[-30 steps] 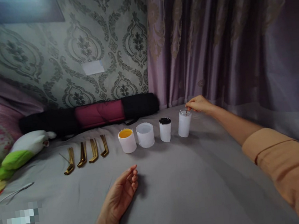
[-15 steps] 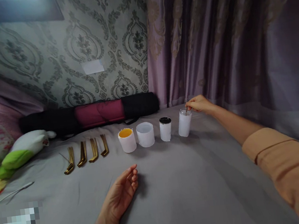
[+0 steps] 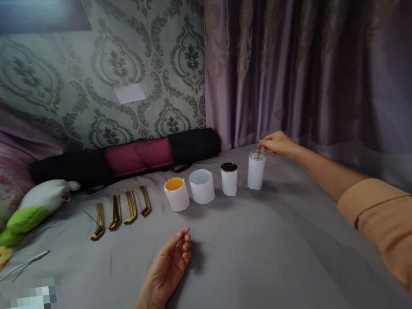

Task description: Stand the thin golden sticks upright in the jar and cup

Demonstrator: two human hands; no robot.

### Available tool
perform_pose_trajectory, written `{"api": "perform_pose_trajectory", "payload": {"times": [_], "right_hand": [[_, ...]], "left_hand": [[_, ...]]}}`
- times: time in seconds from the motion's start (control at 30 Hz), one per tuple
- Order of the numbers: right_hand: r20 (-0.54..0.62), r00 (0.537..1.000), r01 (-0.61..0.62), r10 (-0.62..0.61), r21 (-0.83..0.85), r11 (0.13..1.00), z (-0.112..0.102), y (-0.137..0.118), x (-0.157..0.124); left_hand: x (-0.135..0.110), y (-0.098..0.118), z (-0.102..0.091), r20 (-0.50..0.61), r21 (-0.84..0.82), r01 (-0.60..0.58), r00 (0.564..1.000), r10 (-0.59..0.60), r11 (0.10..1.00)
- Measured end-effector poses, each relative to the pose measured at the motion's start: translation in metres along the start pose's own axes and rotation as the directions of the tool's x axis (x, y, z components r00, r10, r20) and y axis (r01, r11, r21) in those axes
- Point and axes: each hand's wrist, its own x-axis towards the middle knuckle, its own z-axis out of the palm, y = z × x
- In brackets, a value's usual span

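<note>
My right hand [image 3: 278, 144] reaches to the far right and pinches a thin dark-gold strip [image 3: 259, 152]. Its lower end goes into the mouth of a tall white-wrapped jar [image 3: 255, 173]. My left hand [image 3: 172, 264] rests on the grey sheet, palm turned inward, fingers loosely curled and apart, with nothing in it. In a row left of the jar stand a slim white-wrapped can with a dark inside [image 3: 229, 181], a wide white tub [image 3: 202, 190] and a white tub with a yellow inside [image 3: 177, 198]. Several bundles of bent gold strips [image 3: 132, 208] lie farther left.
A black and maroon roll bag [image 3: 138, 156] lies along the wall behind the containers. Plush toys [image 3: 32, 211] and a white cable [image 3: 24, 264] are at the left. A purple curtain [image 3: 274, 66] hangs behind my right hand.
The whole view has shifted slightly, moving everything a little to the right. My right hand stays at the jar with the strip, and my left hand has kept its pose.
</note>
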Motion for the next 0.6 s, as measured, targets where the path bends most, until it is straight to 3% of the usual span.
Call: {"api": "perform_pose_trajectory", "payload": {"times": [0.6], "right_hand": [[-0.152, 0.988, 0.032, -0.029, 0.02, 0.999, -0.0039, 0.0095, 0.0017]], "left_hand": [[-0.0009, 0.0003, 0.0022, -0.015, 0.003, -0.002, 1.0, 0.002, 1.0]]}}
